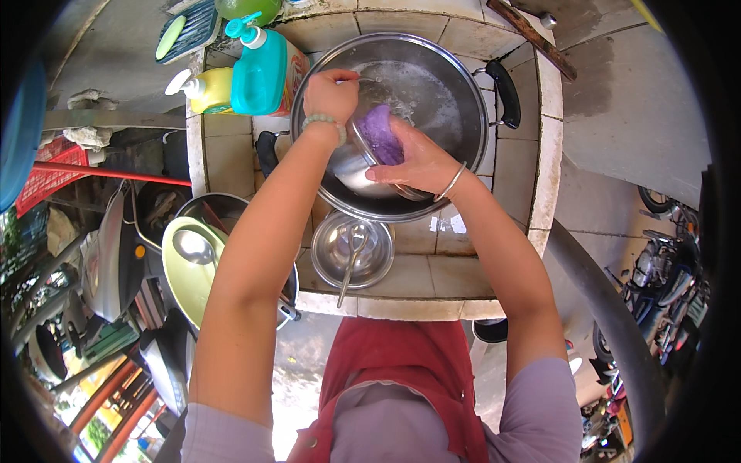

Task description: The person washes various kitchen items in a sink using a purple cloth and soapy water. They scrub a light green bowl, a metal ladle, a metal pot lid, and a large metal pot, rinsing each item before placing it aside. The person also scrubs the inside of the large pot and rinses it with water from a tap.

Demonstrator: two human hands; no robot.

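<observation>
A large steel pot (483, 139) with black handles stands in a tiled basin, soapy water (428, 87) in its bottom. Over it, my left hand (331, 95) is closed on the far edge of a shiny steel bowl (356, 168), which is tilted and partly covered by my hands. My right hand (425, 159) presses a purple cloth (379, 136) against the bowl, thumb on its near side. Below the pot, a smaller steel bowl (324, 254) sits on the tiles with a metal spoon (350, 266) lying in it.
A teal pump bottle (260, 75) and a yellow one (211, 92) stand at the left rim. Soap (171, 37) lies on a dark dish. A wooden stick (535, 40) rests on the right corner. A pale green bowl (185, 272) and pans are left of the basin.
</observation>
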